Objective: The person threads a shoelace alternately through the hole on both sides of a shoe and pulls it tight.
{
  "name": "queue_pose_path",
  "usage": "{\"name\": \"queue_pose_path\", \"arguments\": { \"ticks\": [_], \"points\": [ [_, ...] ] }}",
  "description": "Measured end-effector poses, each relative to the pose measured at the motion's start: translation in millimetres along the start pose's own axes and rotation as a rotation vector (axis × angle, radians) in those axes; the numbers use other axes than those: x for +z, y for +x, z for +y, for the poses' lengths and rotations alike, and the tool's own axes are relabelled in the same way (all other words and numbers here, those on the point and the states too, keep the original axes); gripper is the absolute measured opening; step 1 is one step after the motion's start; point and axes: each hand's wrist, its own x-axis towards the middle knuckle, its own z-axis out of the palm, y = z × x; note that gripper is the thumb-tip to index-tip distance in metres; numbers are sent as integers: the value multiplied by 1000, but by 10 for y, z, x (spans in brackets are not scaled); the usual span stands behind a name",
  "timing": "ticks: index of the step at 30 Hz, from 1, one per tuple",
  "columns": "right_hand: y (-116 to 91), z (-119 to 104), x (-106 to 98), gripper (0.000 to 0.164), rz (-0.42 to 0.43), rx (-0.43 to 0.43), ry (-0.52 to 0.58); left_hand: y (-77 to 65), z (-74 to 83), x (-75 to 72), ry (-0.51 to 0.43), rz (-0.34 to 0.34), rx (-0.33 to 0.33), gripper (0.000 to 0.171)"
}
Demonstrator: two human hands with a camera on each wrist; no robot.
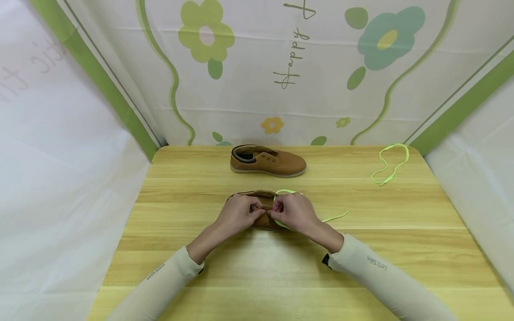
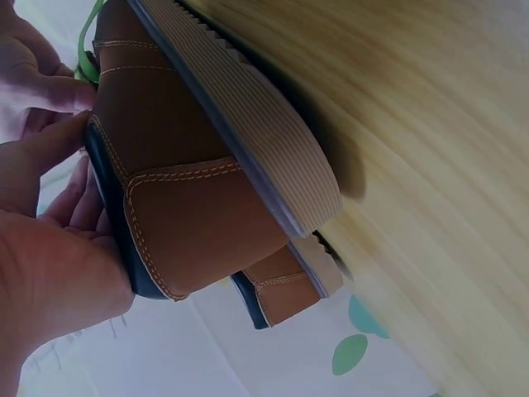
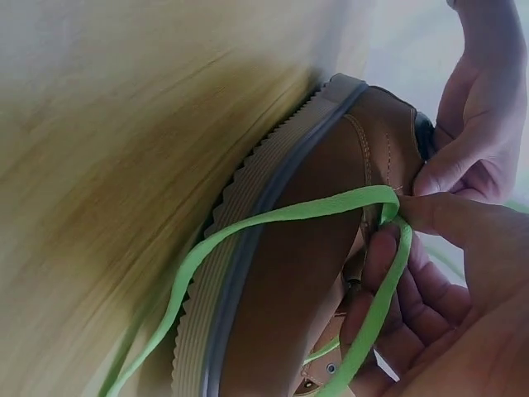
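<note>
A brown leather shoe [image 1: 263,221] with a pale ridged sole stands upright on the table, toe to the right. My left hand [image 1: 236,213] pinches the edge of its lacing flap between thumb and fingers. Close beside it, my right hand [image 1: 295,211] pinches a flat neon-green shoelace [image 3: 314,208] at the flap, by the eyelets. One length of the lace hangs over the shoe's side onto the table; another runs down past the right fingers [image 3: 411,285]. My hands partly cover the eyelets, so the exact threading is hidden.
A matching brown shoe [image 1: 289,163] without a lace stands behind, near the table's back edge. Another neon-green shoelace [image 1: 407,154] lies looped at the back right. White printed cloth walls [image 1: 249,89] enclose the wooden table [image 1: 180,249] at the back and sides.
</note>
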Motion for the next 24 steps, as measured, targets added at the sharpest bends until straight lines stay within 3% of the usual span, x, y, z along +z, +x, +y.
{"name": "queue_pose_path", "arguments": {
  "ticks": [5,9,17,24],
  "points": [
    [-17,27,8,28,71,-57,-45,-3,2,-12,-2,7,9,13],
    [-26,56,11,21,80,-112,-34,-13,21,-17,14,29,47,12],
    [-18,89,-12,5,-18,-143,61,-41,1,33,101,113,225,14],
    [6,91,-26,7,-107,-155,173,-60,-35,73,166,166,357,18]
  ]
}}
